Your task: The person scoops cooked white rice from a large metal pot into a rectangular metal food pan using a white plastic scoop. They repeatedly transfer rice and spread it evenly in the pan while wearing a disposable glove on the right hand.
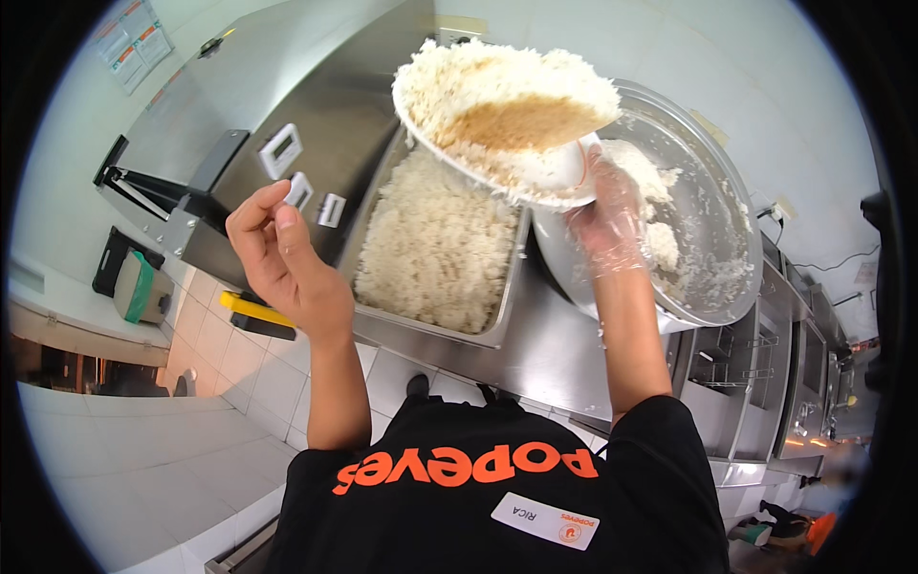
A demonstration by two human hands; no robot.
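My right hand [609, 208], in a clear plastic glove, grips the rim of a white plate [495, 176]. Cooked rice [502, 79] with a browned patch is heaped on the tilted plate. Below and to the left of it, a rectangular steel pan [495, 337] holds a thick layer of white rice [437, 251]. A large round metal pot [746, 280] stands to the right, with clumps of rice inside and grains stuck to its wall. My left hand [287, 258] is bare and raised left of the pan, fingers curled with thumb near the fingertips, holding nothing visible.
Digital timers [281, 151] are fixed to a steel surface at the left. The pan and pot stand on a steel counter [552, 359]. A yellow-and-black object [254, 308] is below my left hand. Steel shelving [724, 366] lines the right, with a person [796, 527] at the far lower right.
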